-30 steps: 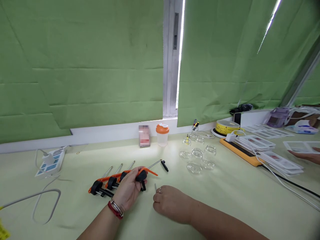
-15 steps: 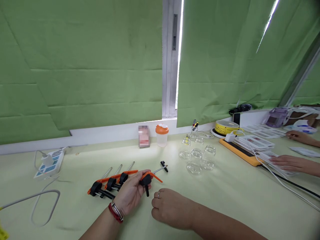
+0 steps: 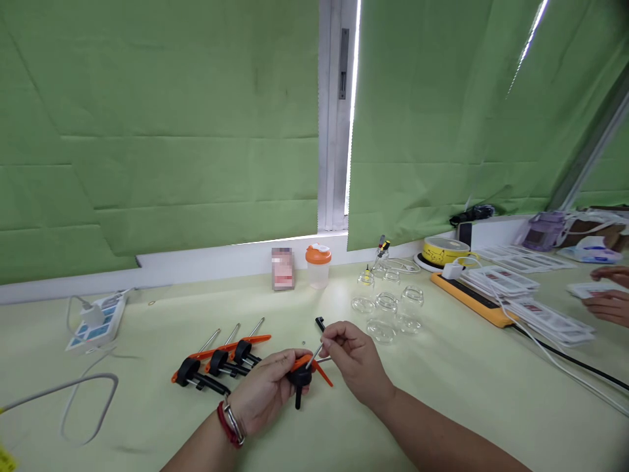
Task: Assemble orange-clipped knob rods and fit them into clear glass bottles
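Observation:
My left hand (image 3: 268, 390) is closed round a black-and-orange part (image 3: 301, 376), a round black body with an orange blade-like piece and a short black stem pointing down. My right hand (image 3: 356, 360) pinches a thin metal rod (image 3: 315, 355), whose lower end meets the orange piece. Another metal shaft shows partly behind the right fingers. Just beyond them lies a small black piece (image 3: 320, 322), partly hidden. A tiny ring-like bit (image 3: 303, 342) rests on the table near the part. Left of my hands, several similar black-and-orange parts (image 3: 188, 372) lie in a row, their metal shafts pointing away.
Clear glass jars (image 3: 386, 311) stand to the right, with an orange-lidded cup (image 3: 318, 265) behind. An orange power strip (image 3: 472, 299) and card stacks (image 3: 550, 321) lie further right, near another person's hands (image 3: 609, 295). A white power strip (image 3: 101, 319) with cable is at left.
My right hand has risen from the table to the held part and now pinches the thin rod against it. My left hand has shifted slightly right and nearer. The other person's hands moved right.

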{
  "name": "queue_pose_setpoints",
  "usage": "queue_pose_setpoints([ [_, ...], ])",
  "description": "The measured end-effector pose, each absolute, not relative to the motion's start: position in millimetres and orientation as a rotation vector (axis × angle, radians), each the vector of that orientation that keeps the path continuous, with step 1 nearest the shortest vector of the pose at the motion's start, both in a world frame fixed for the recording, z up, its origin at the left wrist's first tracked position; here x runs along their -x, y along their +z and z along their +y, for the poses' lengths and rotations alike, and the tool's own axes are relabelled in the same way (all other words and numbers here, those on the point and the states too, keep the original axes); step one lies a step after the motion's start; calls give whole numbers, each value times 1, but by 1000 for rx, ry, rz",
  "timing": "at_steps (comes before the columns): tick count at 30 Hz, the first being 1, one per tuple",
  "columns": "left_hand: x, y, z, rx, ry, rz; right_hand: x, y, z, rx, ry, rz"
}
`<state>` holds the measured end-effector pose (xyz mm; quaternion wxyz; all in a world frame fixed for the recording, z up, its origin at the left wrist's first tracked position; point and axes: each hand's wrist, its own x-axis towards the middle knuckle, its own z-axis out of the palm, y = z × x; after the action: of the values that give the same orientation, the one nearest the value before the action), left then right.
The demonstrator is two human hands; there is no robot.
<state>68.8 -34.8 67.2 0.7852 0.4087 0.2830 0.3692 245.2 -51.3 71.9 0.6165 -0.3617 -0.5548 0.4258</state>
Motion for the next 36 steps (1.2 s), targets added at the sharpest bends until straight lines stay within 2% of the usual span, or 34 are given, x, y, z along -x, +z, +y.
queue_pose_setpoints([
  [4,-71,68,-38,-895,775,597,-243,69,-47,856,921,-1254],
  [12,-74,70,-46,-970,655,556,-237,59,-48,835,1074,-1333],
  [36,-75,68,-40,-943,695,534,-239,54,-50,873,790,-1593],
])
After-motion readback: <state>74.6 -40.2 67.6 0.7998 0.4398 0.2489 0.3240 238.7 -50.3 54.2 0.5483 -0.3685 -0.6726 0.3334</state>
